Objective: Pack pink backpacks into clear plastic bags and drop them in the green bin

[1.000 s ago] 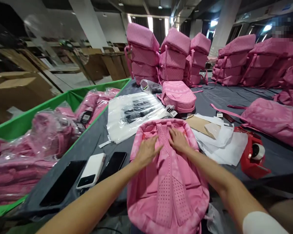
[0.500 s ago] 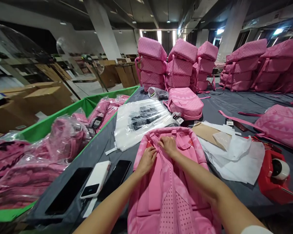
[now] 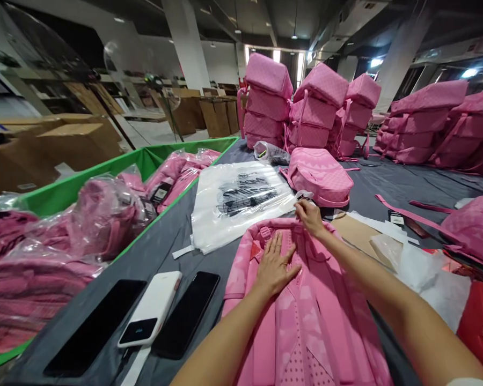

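A pink backpack [image 3: 340, 313] lies in front of me with its back panel and straps facing up. My left hand [image 3: 274, 268] rests flat on the padded straps near the backpack's top, fingers apart. At the top edge, my right hand [image 3: 310, 215] is closed with fingers pinched. Its fingertips are beside a hang tag [image 3: 306, 197] in clear wrapping, and I cannot make out what they hold. Just beyond lies another pink backpack [image 3: 320, 174]. Left of it, a white printed plastic bag [image 3: 241, 195] lies spread flat.
Two black phones [image 3: 187, 313] and a white power bank [image 3: 153, 305] lie at left. A green-edged bin [image 3: 132, 161] holds bagged pink goods. Stacked backpacks [image 3: 268, 102] stand behind. Paper sheets [image 3: 430, 279] and a red tape dispenser [image 3: 478, 321] are at right.
My right hand has moved from the straps up to the backpack's top edge. My left hand has flattened and shifted right onto the straps. The camera view has turned slightly left.
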`<state>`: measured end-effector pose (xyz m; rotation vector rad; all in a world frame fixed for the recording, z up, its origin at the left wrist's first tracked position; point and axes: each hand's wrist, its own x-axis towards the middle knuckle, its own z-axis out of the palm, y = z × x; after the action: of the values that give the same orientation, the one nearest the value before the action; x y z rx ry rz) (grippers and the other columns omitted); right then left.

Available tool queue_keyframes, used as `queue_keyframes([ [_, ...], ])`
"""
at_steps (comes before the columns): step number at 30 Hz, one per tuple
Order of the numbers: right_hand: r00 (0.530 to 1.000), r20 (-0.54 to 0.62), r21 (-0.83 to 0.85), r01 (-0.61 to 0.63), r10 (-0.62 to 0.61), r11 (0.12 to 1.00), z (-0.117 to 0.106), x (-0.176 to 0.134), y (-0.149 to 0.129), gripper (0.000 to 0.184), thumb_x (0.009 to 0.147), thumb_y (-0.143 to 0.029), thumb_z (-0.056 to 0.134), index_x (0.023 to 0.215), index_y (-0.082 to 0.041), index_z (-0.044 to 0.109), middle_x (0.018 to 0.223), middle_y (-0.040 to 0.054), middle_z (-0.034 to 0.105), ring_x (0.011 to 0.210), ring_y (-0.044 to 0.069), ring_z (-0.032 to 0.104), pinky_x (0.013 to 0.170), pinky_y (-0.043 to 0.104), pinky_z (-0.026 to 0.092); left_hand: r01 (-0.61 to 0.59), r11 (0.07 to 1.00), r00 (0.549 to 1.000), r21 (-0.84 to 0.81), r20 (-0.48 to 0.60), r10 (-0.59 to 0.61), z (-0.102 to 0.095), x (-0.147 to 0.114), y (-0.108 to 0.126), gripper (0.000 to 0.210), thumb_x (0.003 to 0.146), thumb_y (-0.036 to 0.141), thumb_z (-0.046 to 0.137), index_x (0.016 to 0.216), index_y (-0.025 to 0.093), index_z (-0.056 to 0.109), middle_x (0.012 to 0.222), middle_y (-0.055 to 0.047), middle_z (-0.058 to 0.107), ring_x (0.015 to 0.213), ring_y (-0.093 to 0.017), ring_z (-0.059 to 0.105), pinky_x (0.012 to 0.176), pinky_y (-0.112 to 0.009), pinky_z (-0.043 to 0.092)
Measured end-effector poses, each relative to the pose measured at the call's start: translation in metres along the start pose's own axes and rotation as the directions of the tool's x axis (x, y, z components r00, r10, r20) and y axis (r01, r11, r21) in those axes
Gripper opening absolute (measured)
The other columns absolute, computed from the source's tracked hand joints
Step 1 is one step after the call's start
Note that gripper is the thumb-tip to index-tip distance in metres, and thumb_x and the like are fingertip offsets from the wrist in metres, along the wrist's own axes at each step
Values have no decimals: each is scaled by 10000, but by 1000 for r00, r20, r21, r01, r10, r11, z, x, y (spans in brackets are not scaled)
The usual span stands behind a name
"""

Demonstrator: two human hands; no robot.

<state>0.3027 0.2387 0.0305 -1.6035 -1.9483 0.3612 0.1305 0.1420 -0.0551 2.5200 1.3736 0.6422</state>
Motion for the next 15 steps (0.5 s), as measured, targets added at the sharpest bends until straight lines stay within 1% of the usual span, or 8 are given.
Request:
queue_keyframes([
  [2, 998, 57, -44, 15, -12, 999, 3, 44, 1, 307, 1026, -272, 427, 1053, -145, 705, 917, 92, 742, 766, 175, 667, 731, 263, 470, 15, 1000, 1000, -16, -2, -15, -2, 0, 4, 616, 949, 600, 601, 1494, 318, 549, 1728, -119, 198, 1595, -380, 151, 1273, -621, 211],
  [3, 993, 111, -62, 33, -26, 998, 11, 65, 0, 224, 980, -262, 527, 999, -149, 720, 895, 86, 743, 771, 183, 666, 729, 265, 462, 22, 999, 1000, -28, -6, -22, -4, 0, 6, 614, 946, 588, 614, 1492, 315, 552, 1730, -120, 192, 1595, -381, 152, 1273, -623, 212],
  [5, 971, 230, -73, 91, -72, 993, 40, 101, -8, 91, 867, -239, 693, 897, -163, 733, 875, 75, 746, 796, 196, 660, 727, 265, 445, 21, 999, 1000, -50, -20, -22, -6, -1, 8, 629, 934, 563, 642, 1505, 321, 534, 1733, -116, 177, 1596, -378, 153, 1273, -623, 219],
  [6, 953, 285, -64, 125, -102, 990, 58, 115, -12, 83, 817, -232, 749, 872, -171, 734, 886, 70, 747, 814, 197, 655, 728, 261, 438, 16, 998, 999, -61, -27, -18, -6, -2, 9, 646, 927, 560, 654, 1515, 328, 520, 1734, -114, 172, 1596, -378, 154, 1273, -621, 227],
  [8, 913, 374, -27, 189, -165, 982, 95, 137, -19, 166, 722, -225, 835, 844, -185, 730, 894, 54, 741, 816, 184, 635, 710, 244, 419, 9, 997, 999, -83, -32, -12, -8, -4, 8, 673, 926, 571, 652, 1537, 342, 486, 1735, -112, 167, 1596, -378, 155, 1276, -609, 242],
  [11, 858, 466, 24, 233, -217, 972, 137, 155, -16, 260, 608, -240, 911, 717, -186, 681, 740, 9, 673, 674, 142, 557, 621, 235, 368, -6, 994, 999, -107, -34, 2, -9, -5, 6, 671, 966, 598, 574, 1572, 349, 428, 1735, -97, 170, 1600, -355, 153, 1293, -571, 238],
  [13, 837, 497, 48, 235, -228, 971, 152, 159, -5, 309, 641, -311, 905, 645, -180, 625, 627, -27, 584, 571, 109, 475, 574, 240, 337, 1, 993, 999, -114, -34, -4, -10, -4, 6, 672, 978, 588, 559, 1587, 352, 399, 1734, -80, 179, 1599, -337, 170, 1302, -550, 238],
  [15, 848, 473, 81, 229, -240, 970, 157, 159, 5, 353, 775, -422, 828, 670, -175, 600, 610, -50, 535, 533, 94, 434, 564, 239, 349, 21, 992, 999, -125, -23, -24, -10, -4, 5, 670, 965, 564, 595, 1571, 329, 435, 1729, -85, 196, 1594, -342, 191, 1301, -553, 246],
])
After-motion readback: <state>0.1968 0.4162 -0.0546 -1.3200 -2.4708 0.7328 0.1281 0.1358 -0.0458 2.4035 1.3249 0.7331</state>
